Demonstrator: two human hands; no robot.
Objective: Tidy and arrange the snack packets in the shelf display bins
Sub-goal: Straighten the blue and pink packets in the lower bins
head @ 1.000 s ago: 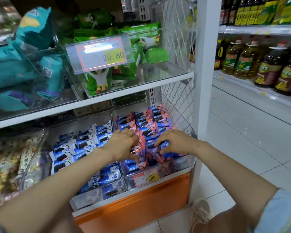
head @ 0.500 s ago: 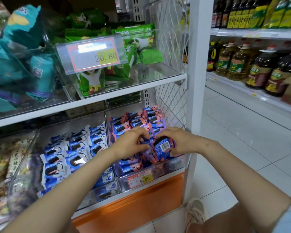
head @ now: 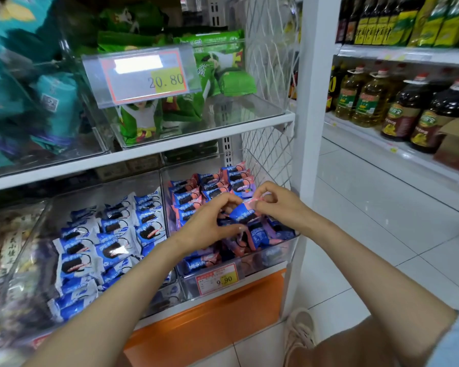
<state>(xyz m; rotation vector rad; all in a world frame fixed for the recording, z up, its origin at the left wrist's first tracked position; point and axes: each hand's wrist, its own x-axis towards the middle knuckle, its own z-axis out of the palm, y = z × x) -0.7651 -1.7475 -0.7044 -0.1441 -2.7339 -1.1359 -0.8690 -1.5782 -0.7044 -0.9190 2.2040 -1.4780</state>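
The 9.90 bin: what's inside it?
Pink-and-blue snack packets, rowed behind, jumbled in front. The left hand and right hand pinch one packet; they cover the middle, and the floor of the bin is hidden.

Teal bags [head: 19, 107] blurred and cut by left edge; snack packets [head: 259, 235] partly hidden under the left hand [head: 210, 221].

Pink-blue snack pkts [head: 186, 197]; blue-white pkts [head: 109, 247] w/ dark biscuit print; green bags [head: 217, 62]; orange base [head: 210, 321].

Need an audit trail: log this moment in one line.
left hand pinches pink-blue snack packet | right hand pinches same packet | above lower-right bin
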